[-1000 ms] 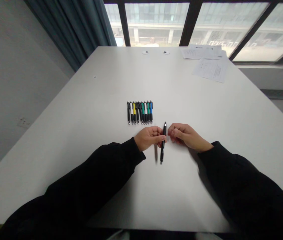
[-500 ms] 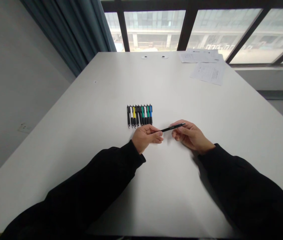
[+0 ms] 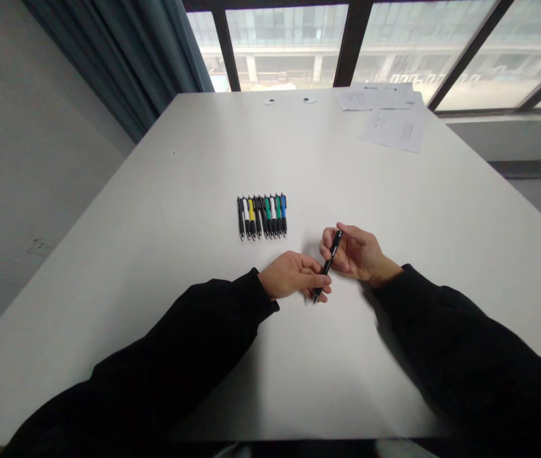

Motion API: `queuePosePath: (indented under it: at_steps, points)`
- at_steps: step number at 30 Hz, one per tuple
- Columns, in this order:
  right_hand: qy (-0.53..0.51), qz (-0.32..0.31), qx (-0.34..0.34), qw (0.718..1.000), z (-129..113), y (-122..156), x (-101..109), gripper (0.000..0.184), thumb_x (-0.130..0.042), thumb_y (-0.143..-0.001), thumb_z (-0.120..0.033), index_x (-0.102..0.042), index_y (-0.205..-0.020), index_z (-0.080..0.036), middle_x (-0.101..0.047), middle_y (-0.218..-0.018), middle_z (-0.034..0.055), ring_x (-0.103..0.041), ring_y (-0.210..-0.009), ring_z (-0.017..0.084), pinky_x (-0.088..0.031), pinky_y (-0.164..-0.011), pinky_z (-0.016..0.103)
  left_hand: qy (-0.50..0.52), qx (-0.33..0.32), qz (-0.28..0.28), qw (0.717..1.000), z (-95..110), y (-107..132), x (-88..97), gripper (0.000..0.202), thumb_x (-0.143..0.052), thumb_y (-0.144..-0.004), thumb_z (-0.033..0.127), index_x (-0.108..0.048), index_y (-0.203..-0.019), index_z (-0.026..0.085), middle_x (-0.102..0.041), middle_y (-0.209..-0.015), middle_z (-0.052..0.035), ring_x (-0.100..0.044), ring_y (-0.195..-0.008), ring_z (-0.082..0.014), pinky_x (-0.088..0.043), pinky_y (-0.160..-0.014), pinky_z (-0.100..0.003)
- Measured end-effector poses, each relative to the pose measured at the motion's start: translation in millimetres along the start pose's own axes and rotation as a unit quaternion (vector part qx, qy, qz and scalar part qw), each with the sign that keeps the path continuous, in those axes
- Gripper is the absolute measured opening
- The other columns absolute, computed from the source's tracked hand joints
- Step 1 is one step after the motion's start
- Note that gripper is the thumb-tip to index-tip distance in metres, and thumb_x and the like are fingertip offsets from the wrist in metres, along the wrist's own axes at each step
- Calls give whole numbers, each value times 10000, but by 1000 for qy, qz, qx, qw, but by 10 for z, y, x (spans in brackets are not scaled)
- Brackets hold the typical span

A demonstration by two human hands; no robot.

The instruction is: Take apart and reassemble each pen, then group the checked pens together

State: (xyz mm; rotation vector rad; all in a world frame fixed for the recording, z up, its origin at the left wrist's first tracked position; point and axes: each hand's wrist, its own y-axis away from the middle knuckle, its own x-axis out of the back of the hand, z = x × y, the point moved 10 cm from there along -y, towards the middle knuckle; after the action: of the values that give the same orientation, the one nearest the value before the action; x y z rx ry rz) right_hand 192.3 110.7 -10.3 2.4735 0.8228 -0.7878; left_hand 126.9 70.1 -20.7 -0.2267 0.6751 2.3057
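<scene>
A black click pen (image 3: 331, 257) slants between my two hands over the white table, its tip down toward me and its clicker end up and to the right. My left hand (image 3: 290, 276) pinches the pen near its lower end between thumb and fingers. At the upper end, my right hand (image 3: 360, 256) is closed around it, with the thumb at the clicker and the other fingers curled behind the barrel. Just beyond my left hand, several pens (image 3: 267, 219) lie side by side in a neat row: black, white, yellow, green and blue ones, tips toward me.
Sheets of printed paper (image 3: 392, 127) lie at the far right corner of the white table (image 3: 203, 191). Two small white oval pieces (image 3: 309, 100) sit along the far edge. Beyond are a window and a dark blue curtain (image 3: 122, 57) at the left.
The black pen has turned from nearly level to steeply slanted, its tip now toward me. My left hand has shifted right and nearer; the fingers of my right hand have closed on the upper end.
</scene>
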Motion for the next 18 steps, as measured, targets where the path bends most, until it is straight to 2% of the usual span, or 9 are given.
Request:
queuePosePath:
  at_steps: [3, 9, 11, 13, 15, 16, 18]
  points:
    - [-2, -3, -10, 1000, 27, -11, -9, 307, -470, -891, -457, -536, -803, -170, -669, -687, 34, -454, -350, 72, -275, -303, 180, 21, 2, -6, 1000, -10, 0, -18, 436, -891, -594, 400, -653, -758, 73, -738, -745, -120, -719, -622, -197, -559, -560, -272]
    - [0, 14, -24, 1000, 45, -26, 17, 318, -441, -928, -468, -533, -841, -177, -667, -715, 31, -485, -371, 76, -301, -314, 176, 29, 5, -5, 1000, -19, -5, 0, 428, -892, -596, 393, -649, -752, 77, -739, -750, -123, -716, -622, -195, -557, -554, -268]
    - [20, 35, -8, 999, 34, -30, 22, 371, -422, -940, -527, -532, -861, -182, -665, -730, 32, -496, -385, 80, -336, -339, 188, 31, -5, 1, 1000, -8, -13, 25, 427, -886, -609, 394, -656, -774, 75, -738, -760, -121, -717, -634, -194, -567, -583, -282]
    - [68, 86, 43, 993, -22, -1, 60, 461, -379, -934, -631, -524, -882, -197, -645, -714, 21, -497, -396, 90, -351, -357, 208, 45, -29, 20, 998, 28, -26, 82, 429, -879, -624, 397, -658, -801, 75, -736, -782, -116, -720, -650, -193, -580, -621, -305]
    - [171, 151, 120, 966, -128, 96, 74, 460, -402, -917, -668, -501, -863, -222, -589, -643, -18, -463, -389, 100, -312, -359, 222, 68, -60, 48, 995, 71, -40, 157, 434, -869, -639, 410, -652, -815, 77, -727, -777, -100, -717, -653, -185, -590, -650, -327]
    - [260, 170, 144, 940, -162, 150, 32, 405, -488, -909, -621, -484, -817, -227, -543, -582, -37, -447, -403, 103, -311, -387, 225, 82, -76, 66, 992, 92, -44, 201, 435, -864, -644, 416, -643, -805, 79, -720, -758, -86, -709, -642, -175, -591, -650, -326]
    - [471, 146, 174, 852, -166, 217, -190, 397, -607, -880, -524, -442, -687, -219, -508, -541, -28, -451, -477, 114, -332, -472, 245, 101, -103, 106, 984, 123, -46, 287, 441, -863, -640, 427, -617, -770, 85, -695, -693, -54, -678, -593, -141, -578, -610, -288]
